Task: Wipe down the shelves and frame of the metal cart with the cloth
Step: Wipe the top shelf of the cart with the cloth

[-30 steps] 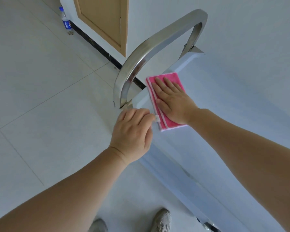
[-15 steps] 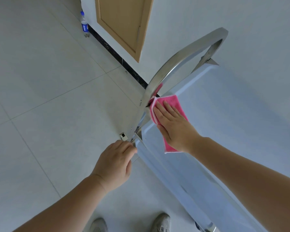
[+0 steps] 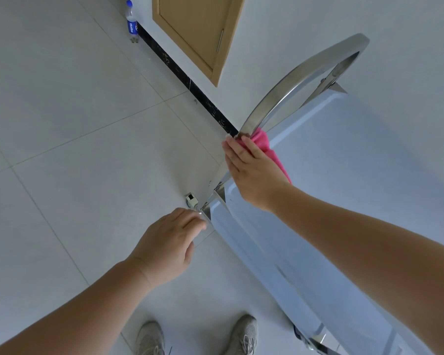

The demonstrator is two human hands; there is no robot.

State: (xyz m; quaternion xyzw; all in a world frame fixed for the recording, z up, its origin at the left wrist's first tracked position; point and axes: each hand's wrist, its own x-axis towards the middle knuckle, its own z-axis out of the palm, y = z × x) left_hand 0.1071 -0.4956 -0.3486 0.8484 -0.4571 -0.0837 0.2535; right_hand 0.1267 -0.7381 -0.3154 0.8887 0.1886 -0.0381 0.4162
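We viewed the metal cart [image 3: 349,175] from above, taking its curved handle [image 3: 292,80] as our landmark. The pink cloth [image 3: 265,146] sat bunched at the near foot of that handle, where the bar met the corner of the top shelf [image 3: 369,188], and trailed back along the shelf edge. Our right hand [image 3: 254,170] lay over the cloth with fingers nearly straight, pressing it against the bar rather than closing round it. Our left hand [image 3: 169,244], nearer us than the handle's foot, had its fingers curled at the cart's corner post [image 3: 207,213]; whether they actually gripped the post we could not tell, since the fingertips hid the contact. We judged the cloth to be soft, light and easily folded, best held under a flat palm on the shelf and wrapped round the bar for the frame. The cart we judged stiff, smooth and probably slippery under bare fingers; a wheel [image 3: 301,334] showed low on the near side, so it might roll, and bracing it at a post seemed sensible. Beyond the handle stood a wooden door [image 3: 198,32] and a bottle [image 3: 131,21] on the tiled floor [image 3: 62,124]; our shoes [image 3: 241,334] showed below.
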